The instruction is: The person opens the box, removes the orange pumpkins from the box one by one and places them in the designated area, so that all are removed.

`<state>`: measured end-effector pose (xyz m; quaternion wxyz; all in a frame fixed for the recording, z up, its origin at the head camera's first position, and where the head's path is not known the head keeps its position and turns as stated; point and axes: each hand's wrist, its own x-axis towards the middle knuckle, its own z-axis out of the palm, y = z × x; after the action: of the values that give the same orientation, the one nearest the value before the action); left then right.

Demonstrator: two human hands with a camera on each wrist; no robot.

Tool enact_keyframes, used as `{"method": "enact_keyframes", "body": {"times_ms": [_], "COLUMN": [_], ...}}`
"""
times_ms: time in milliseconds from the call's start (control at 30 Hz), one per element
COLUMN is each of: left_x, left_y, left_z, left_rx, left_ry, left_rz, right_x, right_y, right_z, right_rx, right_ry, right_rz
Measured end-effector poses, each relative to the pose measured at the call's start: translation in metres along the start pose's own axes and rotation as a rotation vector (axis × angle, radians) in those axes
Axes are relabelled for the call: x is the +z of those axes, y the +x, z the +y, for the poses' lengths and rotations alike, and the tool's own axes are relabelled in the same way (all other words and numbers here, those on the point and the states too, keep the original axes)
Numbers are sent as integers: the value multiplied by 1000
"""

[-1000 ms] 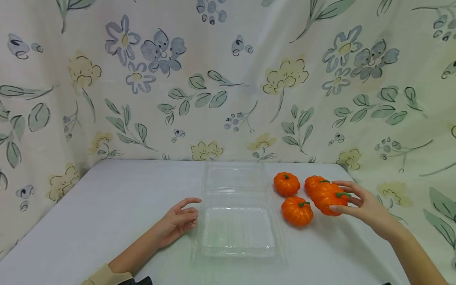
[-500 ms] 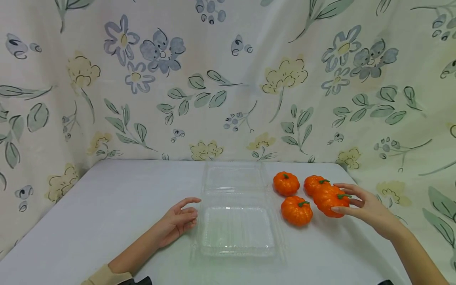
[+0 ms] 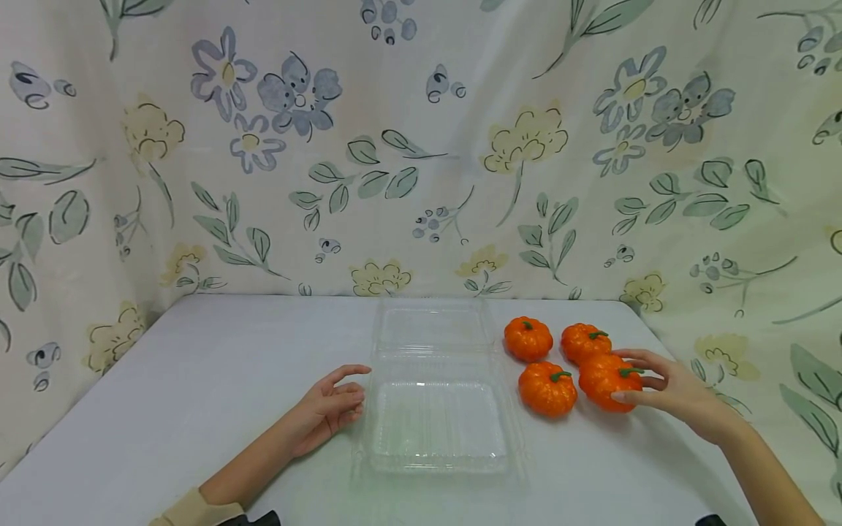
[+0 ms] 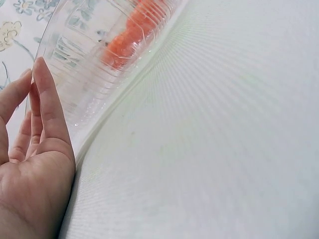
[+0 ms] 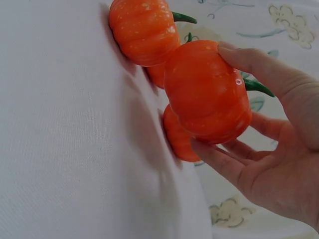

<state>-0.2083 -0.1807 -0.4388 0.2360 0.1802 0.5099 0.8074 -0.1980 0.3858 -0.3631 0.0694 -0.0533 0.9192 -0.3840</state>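
My right hand [image 3: 677,391] holds a small orange pumpkin [image 3: 607,383] between thumb and fingers, on the right of the table. In the right wrist view this pumpkin [image 5: 207,92] has its green stem toward the palm, and a shadow falls on the tabletop beside it. Three similar pumpkins stand close by: one at the back left [image 3: 528,339], one behind [image 3: 584,343] and one to the left [image 3: 548,390]. A clear plastic clamshell box [image 3: 441,424] lies with its lid raised in the middle. My left hand [image 3: 332,409] rests at its left edge, fingers loosely bent, holding nothing.
The white table [image 3: 263,343] ends at a floral curtain [image 3: 421,183] behind and at the sides. The box's transparent lid [image 3: 434,329] lies back toward the curtain.
The right hand first shifts slightly right with the pumpkin, then lowers it toward the table, uncovering more of the pumpkin behind. The left hand stays put.
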Motion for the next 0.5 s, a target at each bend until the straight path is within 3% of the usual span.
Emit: {"method": "enact_keyframes", "body": {"times_ms": [500], "left_x": [-2], "left_y": [0], "left_z": [0], "left_rx": [-6], "left_ry": [-16], "left_rz": [7], "right_x": [3], "right_y": [4], "right_z": [5], "right_rx": [19], "right_ry": [16], "right_rz": [-82]}}
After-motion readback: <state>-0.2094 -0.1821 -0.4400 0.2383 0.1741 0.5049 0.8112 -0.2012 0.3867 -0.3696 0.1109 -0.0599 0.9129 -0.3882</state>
